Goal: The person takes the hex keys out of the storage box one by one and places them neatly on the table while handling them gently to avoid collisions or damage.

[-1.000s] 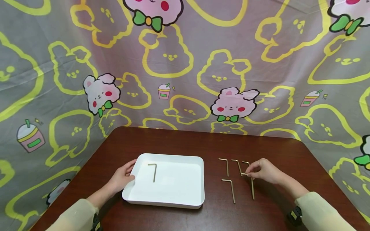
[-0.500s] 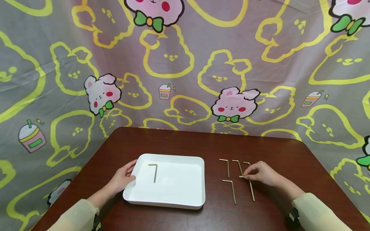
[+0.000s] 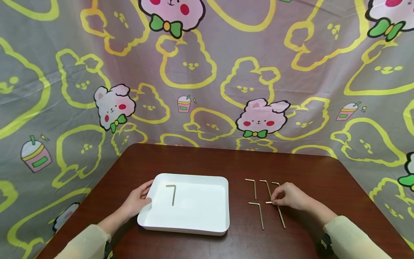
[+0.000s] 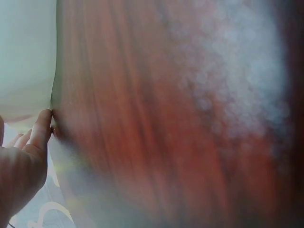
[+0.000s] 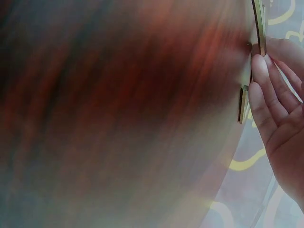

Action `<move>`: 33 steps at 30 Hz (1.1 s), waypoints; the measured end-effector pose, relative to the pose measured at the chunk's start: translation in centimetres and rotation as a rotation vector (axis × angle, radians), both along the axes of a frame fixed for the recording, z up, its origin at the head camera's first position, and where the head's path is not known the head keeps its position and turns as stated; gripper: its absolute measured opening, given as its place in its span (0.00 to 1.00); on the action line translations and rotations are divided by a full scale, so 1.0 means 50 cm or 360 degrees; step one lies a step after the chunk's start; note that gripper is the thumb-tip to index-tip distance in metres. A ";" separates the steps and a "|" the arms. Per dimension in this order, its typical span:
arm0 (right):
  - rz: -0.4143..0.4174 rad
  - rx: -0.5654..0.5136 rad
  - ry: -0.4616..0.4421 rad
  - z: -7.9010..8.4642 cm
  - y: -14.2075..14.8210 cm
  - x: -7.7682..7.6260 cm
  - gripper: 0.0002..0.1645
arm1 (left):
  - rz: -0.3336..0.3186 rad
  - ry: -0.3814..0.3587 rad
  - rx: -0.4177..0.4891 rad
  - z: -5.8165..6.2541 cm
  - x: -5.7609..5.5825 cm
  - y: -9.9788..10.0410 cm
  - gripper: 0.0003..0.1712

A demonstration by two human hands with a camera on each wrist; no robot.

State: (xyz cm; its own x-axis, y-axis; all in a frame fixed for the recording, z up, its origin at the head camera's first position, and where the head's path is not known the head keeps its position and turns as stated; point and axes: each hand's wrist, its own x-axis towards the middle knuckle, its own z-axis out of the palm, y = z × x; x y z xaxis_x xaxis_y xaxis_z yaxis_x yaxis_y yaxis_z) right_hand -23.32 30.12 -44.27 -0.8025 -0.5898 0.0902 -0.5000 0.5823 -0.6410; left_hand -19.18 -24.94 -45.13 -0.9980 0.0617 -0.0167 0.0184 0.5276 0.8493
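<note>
My left hand (image 3: 135, 200) grips the left edge of a white tray (image 3: 187, 230), thumb over the rim and fingers along the outer side. A brass-coloured L-shaped hex key (image 3: 174, 196) lies inside it, towards the left. Right of the tray, my right hand (image 3: 292, 196) pinches another hex key (image 3: 281, 217) near its bend, its short arm poking out left of the fingertips. In the right wrist view, thumb and fingers (image 5: 259, 71) meet at the metal key (image 5: 259, 28). Just behind this hand lies a further hex key (image 3: 275, 183), mostly hidden by it.
Left of the right hand, more hex keys lie on the dark brown table (image 3: 194, 158): one at the back (image 3: 255, 189), one beside it (image 3: 267, 187) and one nearer (image 3: 260, 216). A patterned cloth (image 3: 200, 72) hangs behind and at both sides.
My right hand has shifted slightly left and towards me, and the short arm of the pinched hex key has moved with it. The left hand and tray have stayed put.
</note>
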 end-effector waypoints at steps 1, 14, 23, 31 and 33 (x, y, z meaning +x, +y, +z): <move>-0.0002 0.0006 0.0004 0.000 -0.001 0.000 0.06 | -0.0001 0.0002 0.0005 0.000 0.000 0.000 0.37; -0.0024 0.0063 0.0038 -0.002 -0.005 -0.001 0.09 | 0.0006 0.0005 0.0020 0.000 0.003 -0.001 0.37; -0.0034 0.0017 0.0020 0.003 -0.008 -0.001 0.07 | 0.0000 0.0008 0.0008 0.001 0.000 0.000 0.37; -0.0007 -0.0006 0.0069 0.027 -0.029 -0.009 0.05 | -0.0009 0.0016 0.0009 0.002 0.000 0.000 0.37; -0.0015 -0.0002 0.0078 0.033 -0.038 -0.011 0.05 | -0.0010 0.0012 0.0001 0.003 0.000 0.000 0.37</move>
State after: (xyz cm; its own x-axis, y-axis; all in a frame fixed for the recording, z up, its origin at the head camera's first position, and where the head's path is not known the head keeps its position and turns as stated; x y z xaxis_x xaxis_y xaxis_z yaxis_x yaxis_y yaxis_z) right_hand -23.88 28.23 -42.61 -0.8028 -0.5819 0.1302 -0.5251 0.5865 -0.6166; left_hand -19.16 -24.93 -44.99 -0.9977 0.0678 -0.0090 0.0282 0.5270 0.8494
